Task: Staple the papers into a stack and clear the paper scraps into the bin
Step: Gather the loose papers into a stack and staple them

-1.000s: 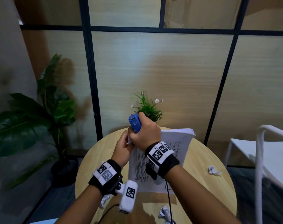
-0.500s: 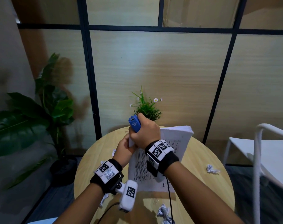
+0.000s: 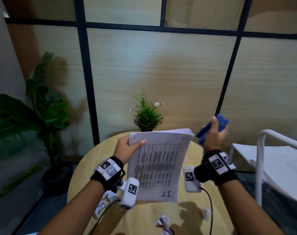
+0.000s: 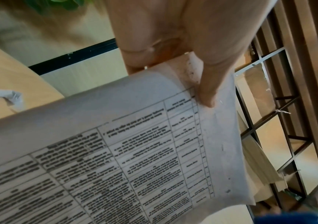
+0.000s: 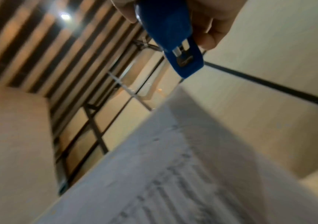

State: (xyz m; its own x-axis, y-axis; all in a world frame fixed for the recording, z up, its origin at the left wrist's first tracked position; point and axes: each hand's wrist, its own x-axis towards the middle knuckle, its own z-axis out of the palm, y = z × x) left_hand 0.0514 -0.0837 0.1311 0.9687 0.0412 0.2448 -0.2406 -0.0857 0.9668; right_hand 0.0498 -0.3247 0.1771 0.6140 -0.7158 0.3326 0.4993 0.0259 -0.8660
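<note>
A stack of printed papers [image 3: 158, 163] is held up above the round wooden table [image 3: 191, 153], tilted towards me. My left hand [image 3: 127, 148] pinches its top left corner, thumb on the front sheet [image 4: 208, 97]. My right hand [image 3: 214, 134] is off to the right of the stack, apart from it, and grips a blue stapler [image 3: 210, 128] whose nose points down-left [image 5: 177, 50]. Crumpled paper scraps lie on the table near me: one at the front middle [image 3: 163, 223], one at the right [image 3: 206, 214], several by my left wrist [image 3: 101, 204]. No bin is in view.
A small potted green plant with white flowers [image 3: 147, 116] stands at the table's far edge. A white chair [image 3: 280, 163] is close on the right. A large leafy floor plant [image 3: 30, 119] stands at the left. A panelled wall with black frames is behind.
My right hand has swung the blue stapler away from the stack's top left corner, out to the right. My left hand's thumb now shows on the front of that corner.
</note>
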